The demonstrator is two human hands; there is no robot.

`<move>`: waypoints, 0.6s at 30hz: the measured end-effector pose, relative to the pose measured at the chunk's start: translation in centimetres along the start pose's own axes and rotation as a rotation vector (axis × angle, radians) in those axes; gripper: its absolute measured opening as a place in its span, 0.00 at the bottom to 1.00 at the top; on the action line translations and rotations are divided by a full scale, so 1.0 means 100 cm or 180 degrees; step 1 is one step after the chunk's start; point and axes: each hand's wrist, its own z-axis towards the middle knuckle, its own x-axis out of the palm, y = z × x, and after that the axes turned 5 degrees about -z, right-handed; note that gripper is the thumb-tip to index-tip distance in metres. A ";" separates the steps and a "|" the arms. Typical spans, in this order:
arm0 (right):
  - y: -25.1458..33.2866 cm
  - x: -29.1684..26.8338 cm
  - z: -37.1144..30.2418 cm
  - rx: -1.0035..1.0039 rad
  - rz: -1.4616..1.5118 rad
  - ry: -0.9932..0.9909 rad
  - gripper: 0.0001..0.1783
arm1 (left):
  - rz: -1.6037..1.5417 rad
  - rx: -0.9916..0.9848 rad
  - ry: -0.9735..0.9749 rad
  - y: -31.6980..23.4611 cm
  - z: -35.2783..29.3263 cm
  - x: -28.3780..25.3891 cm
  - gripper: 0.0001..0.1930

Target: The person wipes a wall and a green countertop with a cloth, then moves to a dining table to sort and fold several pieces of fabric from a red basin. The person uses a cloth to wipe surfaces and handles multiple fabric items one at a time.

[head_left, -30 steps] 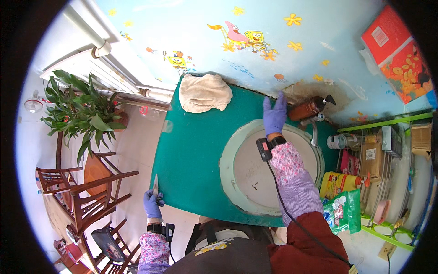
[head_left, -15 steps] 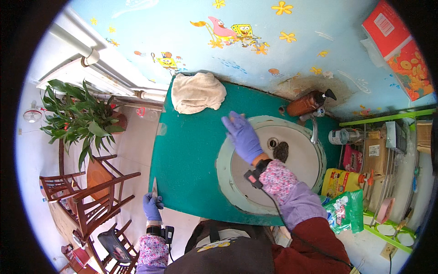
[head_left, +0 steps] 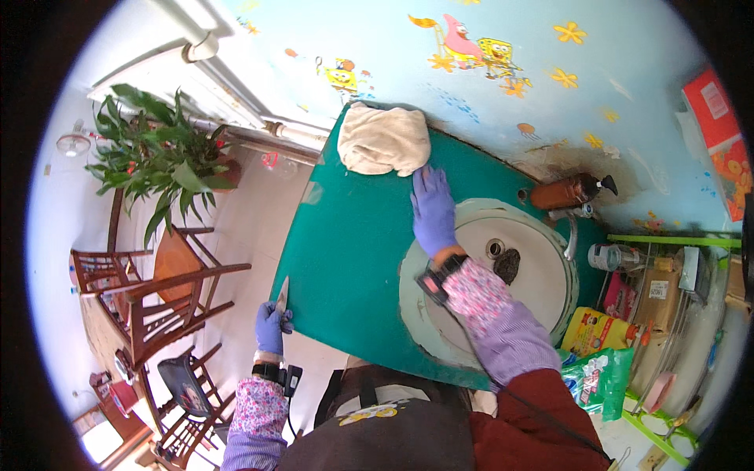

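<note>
A red rectangular box point(head_left: 711, 106) with a pale label hangs high on the blue wall at the right, an orange flowered package point(head_left: 734, 177) just beneath it. On the green rack sit a brown carton point(head_left: 658, 292) and a pink packet point(head_left: 620, 297). Lower down, a yellow pouch point(head_left: 591, 334) leans beside a crumpled green bag point(head_left: 603, 381)

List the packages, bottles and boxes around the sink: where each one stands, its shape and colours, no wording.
Pump bottle: lies behind the sink by the wall, brown with a black pump.
Yellow bag: right of the sink, low on the rack, soft pouch.
Green bag: below the yellow one, crinkled plastic.
Red box: upper right on the wall, flat, red and white.
Small jar: on the green rack, clear with a label.
</note>
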 end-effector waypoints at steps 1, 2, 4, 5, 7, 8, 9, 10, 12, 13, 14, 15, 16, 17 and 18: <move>-0.004 -0.012 -0.012 -0.0214 0.0130 0.0253 0.31 | 0.0016 -0.0028 0.0023 0.000 0.000 0.000 0.07; -0.011 -0.019 -0.015 -0.0379 0.0224 0.0179 0.31 | -0.0070 0.0023 0.0071 0.000 0.000 0.000 0.07; -0.020 -0.023 -0.014 -0.0572 0.0397 0.0429 0.32 | -0.0198 -0.0023 0.0064 0.001 0.000 0.000 0.05; -0.019 -0.017 -0.008 -0.0320 0.0488 0.0408 0.31 | -0.0174 -0.0036 0.0056 0.001 0.000 -0.001 0.05; 0.001 0.000 -0.009 0.0171 0.0124 -0.0161 0.30 | -0.0102 0.0007 0.0098 0.001 0.000 -0.001 0.05; 0.018 0.011 -0.012 0.0425 -0.0026 -0.0487 0.30 | -0.0104 0.0096 0.0153 0.001 -0.001 -0.001 0.05; 0.034 0.018 -0.025 0.0254 -0.0027 -0.0276 0.30 | -0.0089 0.0059 0.0118 0.001 0.000 -0.001 0.05; 0.052 0.020 -0.048 0.0077 -0.0028 -0.0067 0.29 | -0.0060 0.0045 0.0108 0.000 -0.001 -0.001 0.05; 0.086 0.012 -0.102 -0.0476 0.0025 0.0409 0.30 | -0.0081 0.0095 0.0164 -0.001 0.000 -0.001 0.05; 0.104 0.004 -0.131 -0.0691 0.0192 0.0792 0.32 | -0.0212 0.0121 0.0196 -0.001 0.000 0.000 0.06; 0.111 -0.010 -0.158 -0.1094 0.0929 0.1055 0.31 | -0.0137 0.0042 0.0139 -0.001 0.000 0.000 0.06; 0.113 -0.013 -0.165 -0.1360 0.1042 0.1401 0.31 | -0.0091 0.0062 0.0139 -0.001 -0.001 0.001 0.06; 0.114 -0.019 -0.172 -0.1535 0.1343 0.1253 0.30 | -0.0037 0.0106 0.0130 -0.002 0.000 0.001 0.06; 0.108 -0.023 -0.170 -0.1808 0.1405 0.1340 0.29 | -0.0075 0.0102 0.0153 -0.002 0.000 0.001 0.06; 0.101 -0.023 -0.159 -0.2304 0.1261 0.1125 0.27 | -0.0106 0.0106 0.0168 -0.003 0.000 0.001 0.06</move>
